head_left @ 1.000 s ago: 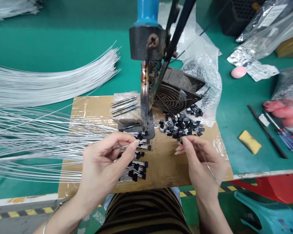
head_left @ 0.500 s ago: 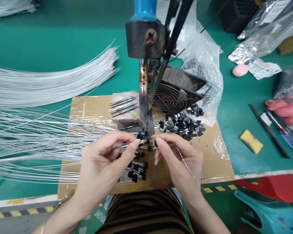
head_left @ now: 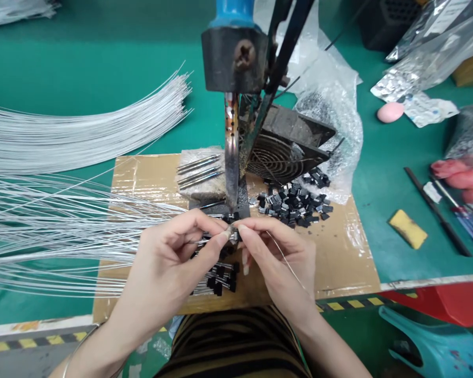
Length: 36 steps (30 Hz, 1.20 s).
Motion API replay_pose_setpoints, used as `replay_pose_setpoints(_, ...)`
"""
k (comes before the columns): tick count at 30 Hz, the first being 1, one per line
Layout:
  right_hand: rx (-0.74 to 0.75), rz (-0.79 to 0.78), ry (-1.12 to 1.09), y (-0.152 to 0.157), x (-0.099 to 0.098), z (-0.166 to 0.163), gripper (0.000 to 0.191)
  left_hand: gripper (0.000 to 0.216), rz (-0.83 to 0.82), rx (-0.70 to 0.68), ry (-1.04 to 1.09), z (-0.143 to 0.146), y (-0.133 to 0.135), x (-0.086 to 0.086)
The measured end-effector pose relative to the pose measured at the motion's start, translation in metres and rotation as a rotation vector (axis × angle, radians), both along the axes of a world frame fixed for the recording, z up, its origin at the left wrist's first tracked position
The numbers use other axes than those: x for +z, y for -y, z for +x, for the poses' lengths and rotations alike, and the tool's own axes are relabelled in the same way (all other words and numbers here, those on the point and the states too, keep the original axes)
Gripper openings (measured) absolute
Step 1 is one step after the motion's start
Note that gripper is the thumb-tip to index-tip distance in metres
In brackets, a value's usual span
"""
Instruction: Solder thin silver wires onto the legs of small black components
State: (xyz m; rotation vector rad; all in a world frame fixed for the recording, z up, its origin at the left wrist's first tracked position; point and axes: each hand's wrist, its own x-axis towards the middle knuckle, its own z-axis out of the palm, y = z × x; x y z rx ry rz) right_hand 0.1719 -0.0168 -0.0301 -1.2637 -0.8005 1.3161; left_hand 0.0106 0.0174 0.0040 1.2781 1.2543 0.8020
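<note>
My left hand (head_left: 177, 249) pinches the end of a thin white wire between thumb and forefinger, though the fingertips mostly cover it. Meeting it from the right, my right hand (head_left: 281, 252) holds a small black connector (head_left: 238, 235) at its fingertips. A thin silvery wire, like solder, (head_left: 287, 260) passes through the right hand and trails over the palm side. Just above both hands, the metal tip of a soldering iron (head_left: 232, 184) points down from its holder. Wired black connectors (head_left: 223, 275) lie below the fingers, partly hidden by the left hand.
Loose black connectors (head_left: 294, 202) are heaped right of the iron, before a dark fan (head_left: 278, 155). White wires (head_left: 63, 231) spread leftward, with a thick bundle (head_left: 102, 134) behind. Metal tips rest on a pad (head_left: 201, 152). Cardboard (head_left: 339, 252) lies underneath; a yellow sponge (head_left: 408, 229) is at right.
My right hand has moved left with the black connector, closing the gap to my left hand. The fingertips of both hands now meet below the iron.
</note>
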Motion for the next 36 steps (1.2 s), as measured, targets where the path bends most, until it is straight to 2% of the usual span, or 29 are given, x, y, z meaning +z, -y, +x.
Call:
replay_pose_setpoints(9,0.011,0.003,0.000,0.001,-0.001,-0.001,0.006,0.014,0.004,0.028,0.001,0.002,0.002,-0.001)
replay_pose_setpoints(12,0.014,0.046,0.110,0.002,-0.003,0.001,0.008,0.012,0.004,0.051,-0.022,0.004,0.004,-0.002)
replay_pose_setpoints(17,0.046,0.202,0.389,0.009,-0.008,0.009,0.034,0.011,0.027,0.072,-0.067,0.007,0.002,-0.003)
replay_pose_setpoints(25,0.097,0.186,0.493,0.015,-0.003,0.012,0.057,0.012,0.054,0.098,-0.101,0.010,-0.004,-0.001)
replay_pose_setpoints(27,0.105,0.206,0.581,0.014,-0.001,0.015,0.051,0.011,0.064,0.109,-0.108,0.010,-0.005,-0.001)
replay_pose_setpoints(30,0.072,0.250,0.720,0.013,0.000,0.020,0.015,0.010,0.079,0.109,-0.137,0.011,-0.006,-0.002)
replay_pose_setpoints(33,0.068,0.294,0.715,0.010,0.002,0.023,0.021,0.010,0.076,0.106,-0.136,0.011,-0.007,-0.002)
replay_pose_setpoints(36,0.061,0.315,0.565,0.006,0.005,0.021,0.019,0.010,0.085,0.097,-0.118,0.010,-0.009,-0.003)
